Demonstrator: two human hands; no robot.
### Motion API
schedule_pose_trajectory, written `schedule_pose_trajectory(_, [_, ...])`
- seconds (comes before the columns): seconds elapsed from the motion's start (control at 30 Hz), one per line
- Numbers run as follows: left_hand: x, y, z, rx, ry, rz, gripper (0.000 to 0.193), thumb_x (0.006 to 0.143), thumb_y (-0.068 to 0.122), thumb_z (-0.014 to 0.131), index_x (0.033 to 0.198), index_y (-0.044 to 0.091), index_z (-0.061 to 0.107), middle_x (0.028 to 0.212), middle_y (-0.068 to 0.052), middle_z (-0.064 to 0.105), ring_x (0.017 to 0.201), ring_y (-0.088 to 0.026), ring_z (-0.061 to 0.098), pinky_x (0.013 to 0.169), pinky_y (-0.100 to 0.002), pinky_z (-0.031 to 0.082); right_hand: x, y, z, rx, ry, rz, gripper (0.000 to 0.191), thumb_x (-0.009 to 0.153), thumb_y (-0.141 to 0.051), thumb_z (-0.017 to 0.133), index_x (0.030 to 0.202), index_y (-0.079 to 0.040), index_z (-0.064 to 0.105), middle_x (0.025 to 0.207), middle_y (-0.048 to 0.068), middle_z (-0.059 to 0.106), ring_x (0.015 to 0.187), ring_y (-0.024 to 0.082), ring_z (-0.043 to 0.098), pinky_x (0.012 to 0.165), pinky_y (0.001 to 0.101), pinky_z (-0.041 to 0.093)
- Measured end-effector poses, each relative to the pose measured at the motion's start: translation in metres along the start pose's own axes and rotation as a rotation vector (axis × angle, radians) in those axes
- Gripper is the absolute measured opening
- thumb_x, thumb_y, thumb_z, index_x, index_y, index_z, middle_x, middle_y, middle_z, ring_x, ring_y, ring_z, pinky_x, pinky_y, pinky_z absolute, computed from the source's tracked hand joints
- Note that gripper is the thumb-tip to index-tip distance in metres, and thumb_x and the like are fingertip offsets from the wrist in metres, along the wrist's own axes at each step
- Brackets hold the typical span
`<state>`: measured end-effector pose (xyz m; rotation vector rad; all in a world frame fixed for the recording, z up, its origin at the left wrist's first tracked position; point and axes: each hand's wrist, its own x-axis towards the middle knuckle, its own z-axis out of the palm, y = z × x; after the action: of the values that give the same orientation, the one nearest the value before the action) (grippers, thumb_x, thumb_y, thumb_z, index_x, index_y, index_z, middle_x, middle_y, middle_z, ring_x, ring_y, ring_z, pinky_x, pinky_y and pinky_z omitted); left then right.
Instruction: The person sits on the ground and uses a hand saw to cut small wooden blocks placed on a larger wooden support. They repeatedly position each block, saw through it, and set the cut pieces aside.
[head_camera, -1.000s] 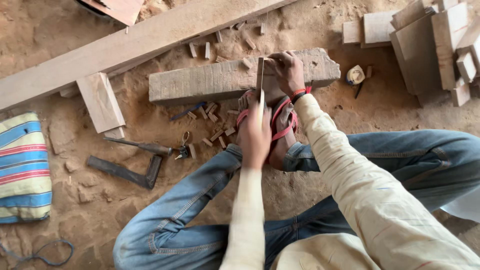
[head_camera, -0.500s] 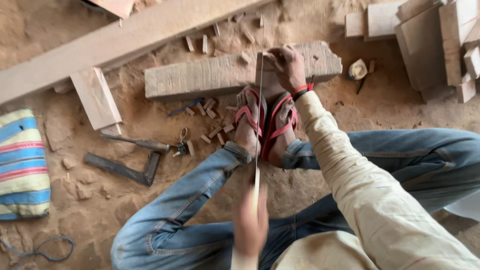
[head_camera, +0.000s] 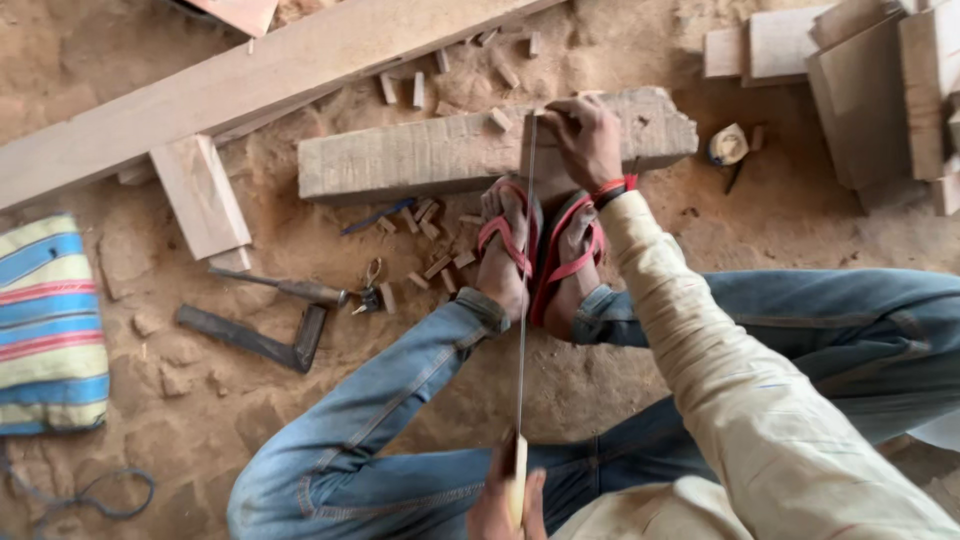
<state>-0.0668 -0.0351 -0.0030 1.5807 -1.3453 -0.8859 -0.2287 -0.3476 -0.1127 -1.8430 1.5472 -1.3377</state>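
Note:
I sit on sandy ground with both feet in red-strapped sandals (head_camera: 510, 250) against a rough wooden block (head_camera: 420, 155). My right hand (head_camera: 585, 140) presses down on a small piece of wood on top of the block, right beside the saw's tip. My left hand (head_camera: 495, 505), at the bottom edge, grips the pale handle of a hand saw. The saw's thin blade (head_camera: 523, 300) is seen edge-on. It runs from my left hand, between my feet, up to the block.
A long plank (head_camera: 250, 70) lies behind the block, with a short board (head_camera: 200, 195) against it. A try square (head_camera: 255, 340), a wooden-handled tool (head_camera: 290, 290) and small offcuts (head_camera: 430, 215) lie at the left. A striped cloth (head_camera: 45, 320) is far left, stacked wood (head_camera: 860, 80) top right.
My left hand has drawn the saw back toward my body, from beside my feet to the bottom edge. My right hand has stayed on the block.

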Motion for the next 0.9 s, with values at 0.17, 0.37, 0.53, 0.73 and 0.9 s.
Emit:
schedule_pose_trajectory(0.17, [0.059,0.011,0.013,-0.024,-0.052,0.108,0.016,0.106,0.010,0.059,0.119,0.000,0.063,0.097,-0.021,0.067,0.084,-0.036,0.068,0.073,-0.040,0.054,0.004,0.002,0.001,-0.001,-0.010,-0.065,0.017,0.099,-0.021,0.076,0.103,-0.005,0.076,0.095,0.013,0.070,0.084,0.027,0.068,0.075,0.0380,0.054])
schedule_pose_trajectory(0.37, [0.152,-0.047,0.078,0.156,-0.076,0.050,0.027,0.110,0.021,0.060,0.131,0.004,0.059,0.098,-0.023,0.072,0.089,-0.037,0.073,0.071,-0.043,0.054,0.002,0.007,0.000,-0.039,-0.012,-0.032,0.015,0.097,-0.019,0.078,0.102,-0.004,0.077,0.094,0.015,0.069,0.086,0.031,0.066,0.076,0.0399,0.053])
schedule_pose_trajectory(0.53, [-0.041,-0.039,0.008,0.039,-0.040,-0.214,0.048,0.098,0.017,0.062,0.141,-0.001,0.054,0.112,-0.023,0.074,0.102,-0.031,0.076,0.085,-0.039,0.058,-0.002,0.010,0.002,0.041,0.040,0.041,0.013,0.095,-0.018,0.076,0.102,-0.007,0.078,0.098,0.012,0.070,0.087,0.025,0.070,0.079,0.0360,0.056])
schedule_pose_trajectory(0.73, [-0.015,0.004,-0.007,0.145,0.033,0.201,0.040,0.103,0.013,0.062,0.139,-0.003,0.056,0.122,-0.027,0.071,0.106,-0.040,0.075,0.086,-0.039,0.059,0.004,0.008,0.010,-0.054,-0.049,0.120,0.014,0.098,-0.022,0.075,0.106,-0.010,0.077,0.100,0.011,0.068,0.087,0.027,0.066,0.077,0.0377,0.054])
schedule_pose_trajectory(0.9, [0.161,0.019,0.053,0.150,-0.066,0.046,0.039,0.104,0.019,0.056,0.139,0.004,0.051,0.090,-0.022,0.073,0.079,-0.033,0.074,0.062,-0.040,0.056,0.004,0.002,0.003,-0.054,-0.043,0.030,0.013,0.099,-0.019,0.071,0.107,-0.010,0.076,0.098,0.014,0.063,0.091,0.030,0.062,0.080,0.0422,0.050])
